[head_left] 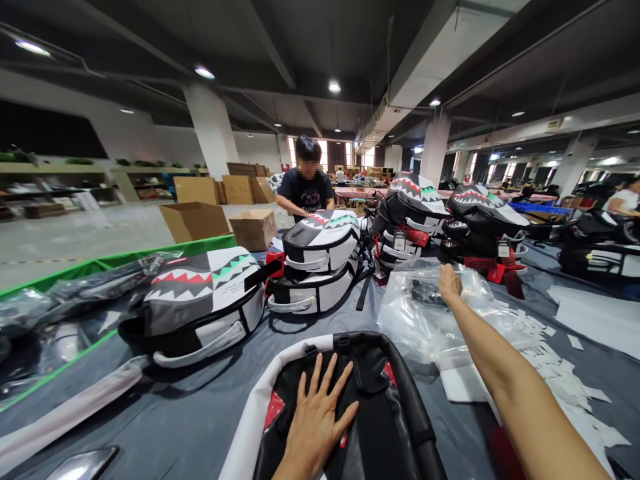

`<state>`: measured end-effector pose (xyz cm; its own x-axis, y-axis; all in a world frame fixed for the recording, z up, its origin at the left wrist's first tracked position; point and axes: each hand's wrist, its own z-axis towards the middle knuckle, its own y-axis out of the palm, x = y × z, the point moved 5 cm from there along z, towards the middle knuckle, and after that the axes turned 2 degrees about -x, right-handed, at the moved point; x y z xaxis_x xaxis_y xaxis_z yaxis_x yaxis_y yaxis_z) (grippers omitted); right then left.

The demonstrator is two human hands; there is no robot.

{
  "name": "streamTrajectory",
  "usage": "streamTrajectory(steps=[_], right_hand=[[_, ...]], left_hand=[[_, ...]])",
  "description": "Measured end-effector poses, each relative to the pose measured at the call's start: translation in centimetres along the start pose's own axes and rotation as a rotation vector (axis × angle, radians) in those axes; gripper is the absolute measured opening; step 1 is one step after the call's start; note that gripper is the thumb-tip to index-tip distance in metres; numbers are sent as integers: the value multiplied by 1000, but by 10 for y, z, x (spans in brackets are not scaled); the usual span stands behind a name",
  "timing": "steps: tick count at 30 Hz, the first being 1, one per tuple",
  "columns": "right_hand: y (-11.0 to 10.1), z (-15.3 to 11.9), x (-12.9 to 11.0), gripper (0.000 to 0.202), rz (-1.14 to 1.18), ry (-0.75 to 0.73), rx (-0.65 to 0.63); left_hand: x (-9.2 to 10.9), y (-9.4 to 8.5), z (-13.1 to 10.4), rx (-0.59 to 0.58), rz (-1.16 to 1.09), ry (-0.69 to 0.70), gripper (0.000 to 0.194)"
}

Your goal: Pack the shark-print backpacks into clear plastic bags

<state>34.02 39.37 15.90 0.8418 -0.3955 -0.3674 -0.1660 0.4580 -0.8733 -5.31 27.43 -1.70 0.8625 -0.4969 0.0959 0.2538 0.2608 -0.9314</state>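
A black and white backpack [380,387] lies at the bottom centre, its black side up, with bits of red showing near its edges. My left hand [320,413] rests flat on it, fingers spread. Over a pile of clear plastic bags [430,313] right of centre, my right hand [451,283] is closed at the bags' upper part; what its fingers hold is too small to make out. White sheets show under the bags.
Shark-mouth backpacks [210,293] stand at the left, with stacked ones [320,260] at the centre and more [415,207] at the right. White paper slips [565,380] are scattered on the right. A person [306,183] stands across the table; a phone [83,463] lies bottom left.
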Motion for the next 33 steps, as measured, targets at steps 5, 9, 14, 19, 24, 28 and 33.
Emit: streamTrajectory(steps=[5,9,14,19,24,28,33], right_hand=[[-94,-17,-89,30,124,-380,112],[-148,-91,-152,39,348,-723,77],[-150,-200,-165,40,544,-858,-108],[-64,-310,-141,35,557,-808,-460],[-19,-337,-127,43,826,-391,-568],[-14,-310,-136,50,1014,-85,-663],[-29,-325,-163,53,1029,-220,-819]], left_hand=[[1,1,6,-30,-87,-15,64],[8,-20,13,-81,-159,7,63],[38,-88,-3,61,-709,-53,58],[63,-116,-45,147,-1545,-361,63],[28,-98,-85,266,-1246,-600,59],[4,-100,-114,242,-1032,-654,29],[27,-151,-110,421,-472,-303,58]])
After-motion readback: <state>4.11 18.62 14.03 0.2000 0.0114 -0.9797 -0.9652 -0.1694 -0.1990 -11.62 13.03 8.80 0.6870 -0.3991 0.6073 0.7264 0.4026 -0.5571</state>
